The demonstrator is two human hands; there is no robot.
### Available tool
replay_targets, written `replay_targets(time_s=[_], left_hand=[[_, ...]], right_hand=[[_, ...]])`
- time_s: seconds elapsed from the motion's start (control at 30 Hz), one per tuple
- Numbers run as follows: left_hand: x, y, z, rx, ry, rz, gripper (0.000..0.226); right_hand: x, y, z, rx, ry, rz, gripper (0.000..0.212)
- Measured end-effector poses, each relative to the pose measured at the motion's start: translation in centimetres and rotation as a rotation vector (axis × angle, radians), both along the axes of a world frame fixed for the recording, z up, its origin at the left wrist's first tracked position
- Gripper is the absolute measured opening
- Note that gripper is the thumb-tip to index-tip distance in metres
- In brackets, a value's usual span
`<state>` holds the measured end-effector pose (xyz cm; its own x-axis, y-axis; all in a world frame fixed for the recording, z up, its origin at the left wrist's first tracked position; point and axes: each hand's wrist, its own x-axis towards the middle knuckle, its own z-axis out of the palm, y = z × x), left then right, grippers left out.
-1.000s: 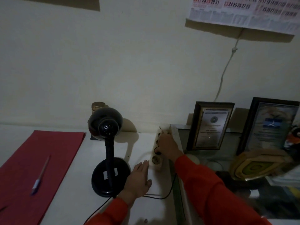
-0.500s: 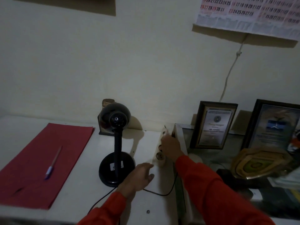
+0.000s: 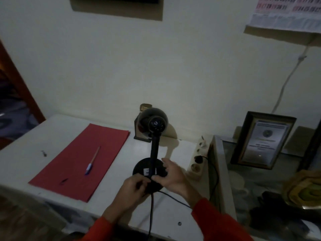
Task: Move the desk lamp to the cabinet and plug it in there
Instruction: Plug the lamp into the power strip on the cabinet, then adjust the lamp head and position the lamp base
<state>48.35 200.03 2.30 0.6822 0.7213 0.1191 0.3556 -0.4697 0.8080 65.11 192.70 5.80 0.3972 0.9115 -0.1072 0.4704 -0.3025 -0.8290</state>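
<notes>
A black desk lamp stands upright on the white cabinet top, its round base near the front. My left hand curls around the base's near edge, where the black cord leaves it. My right hand lies over the base's right side, thumb at the foot of the stem. A black plug sits in the white power strip just to the right.
A red folder with a pen lies to the left. To the right sits a glass-topped surface with a framed certificate and a wooden plaque. A small brown object stands behind the lamp.
My right hand has left the power strip and come to the lamp base. My left hand has shifted onto the base's near edge. The view has swung left and pulled back.
</notes>
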Motion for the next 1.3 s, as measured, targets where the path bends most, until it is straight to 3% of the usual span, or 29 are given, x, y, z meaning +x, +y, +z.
replay_targets(time_s=[0.07, 0.17, 0.3, 0.53, 0.9, 1.3], left_hand=[[-0.3, 0.8, -0.7, 0.037, 0.019, 0.095, 0.03], [0.1, 1.9, -1.6, 0.078, 0.16, 0.137, 0.052], [0.6, 2.5, -1.6, 0.041, 0.18, 0.081, 0.053], [0.6, 2.8, -1.8, 0.055, 0.212, 0.066, 0.052], [1.7, 1.7, -2.7, 0.158, 0.112, 0.024, 0.049], [5.6, 2.2, -2.4, 0.23, 0.176, 0.117, 0.029]], right_hand=[[-1.6, 0.5, -0.9, -0.007, -0.024, -0.029, 0.074], [-3.0, 0.9, -2.1, -0.1, -0.102, -0.059, 0.101], [-3.8, 1.1, -3.1, -0.165, -0.227, -0.08, 0.111], [-3.7, 0.9, -4.2, -0.122, -0.388, -0.091, 0.104], [2.1, 0.1, -1.9, -0.126, -0.215, 0.072, 0.086], [5.8, 1.5, -1.7, -0.16, -0.331, -0.042, 0.063]])
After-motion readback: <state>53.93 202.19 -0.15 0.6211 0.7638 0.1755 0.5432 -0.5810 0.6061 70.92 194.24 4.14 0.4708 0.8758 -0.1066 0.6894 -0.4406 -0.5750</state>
